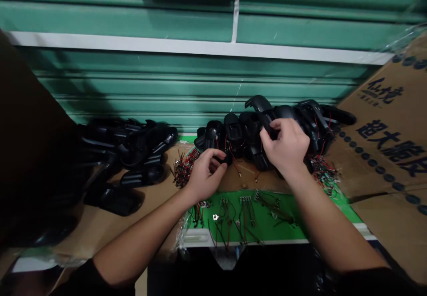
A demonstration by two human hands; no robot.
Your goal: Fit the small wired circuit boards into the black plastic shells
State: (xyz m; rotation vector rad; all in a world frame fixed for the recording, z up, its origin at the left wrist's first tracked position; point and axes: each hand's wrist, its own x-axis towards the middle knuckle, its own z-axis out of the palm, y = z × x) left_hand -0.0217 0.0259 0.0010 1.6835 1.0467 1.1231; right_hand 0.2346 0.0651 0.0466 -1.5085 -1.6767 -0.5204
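Observation:
My right hand [287, 147] grips a curved black plastic part [260, 107] over the right-hand pile of black housings [234, 129]. Fingers curled, my left hand [207, 171] is at the front left of that pile, against a small dark piece [228, 157]; whether it grips the piece is unclear. Red and black wires hang from several housings, two ending in small tips on the cardboard between my hands. Nearer to me, small components with thin leads [246, 200] lie in groups on a green surface [302, 202].
More black plastic parts [133, 147] are heaped at the left. Wire bundles [183, 169] flank the housings, with another bundle [325, 171] at the right. A printed cardboard box [383, 122] stands at the right, and a green ribbed wall [150, 69] rises behind.

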